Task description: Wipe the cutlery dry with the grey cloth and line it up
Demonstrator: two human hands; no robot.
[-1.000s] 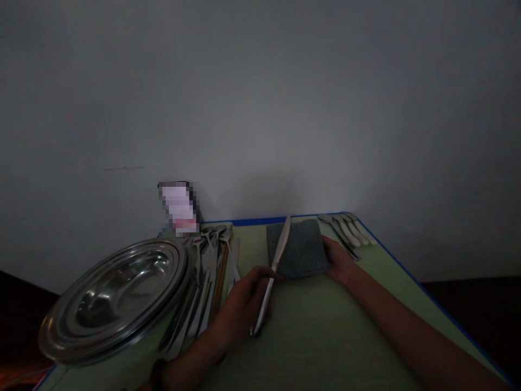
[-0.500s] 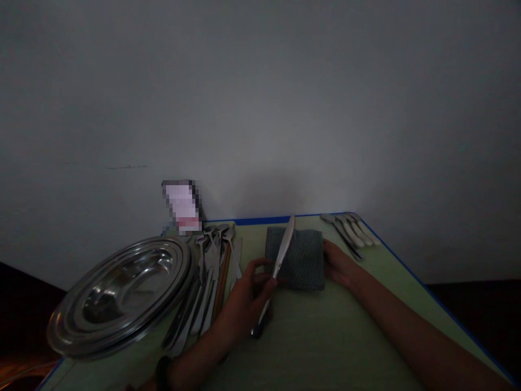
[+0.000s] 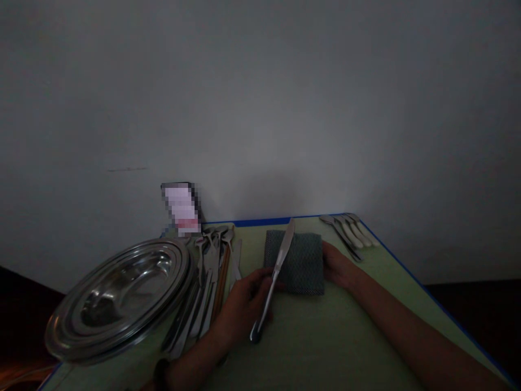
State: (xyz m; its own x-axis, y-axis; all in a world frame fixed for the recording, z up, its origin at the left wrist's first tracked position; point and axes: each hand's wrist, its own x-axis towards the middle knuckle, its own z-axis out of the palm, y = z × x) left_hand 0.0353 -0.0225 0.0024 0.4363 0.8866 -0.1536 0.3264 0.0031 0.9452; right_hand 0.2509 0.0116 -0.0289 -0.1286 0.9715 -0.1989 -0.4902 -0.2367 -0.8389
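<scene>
Readable lettering: none. Phone (image 3: 182, 209), at nine o'clock from the view's centre: its lit screen (image 3: 179, 201) is glowing pale, with a pinkish band (image 3: 188, 224) lying toward six o'clock; coarse pixel blocks are covering it and rendering any wording illegible.

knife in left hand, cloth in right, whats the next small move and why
Perhaps fold the cloth over the knife: the left hand holds its handle, leaving the blade bare in front of the cloth, which the right hand holds at its edge. Whether they touch is unclear.
</scene>
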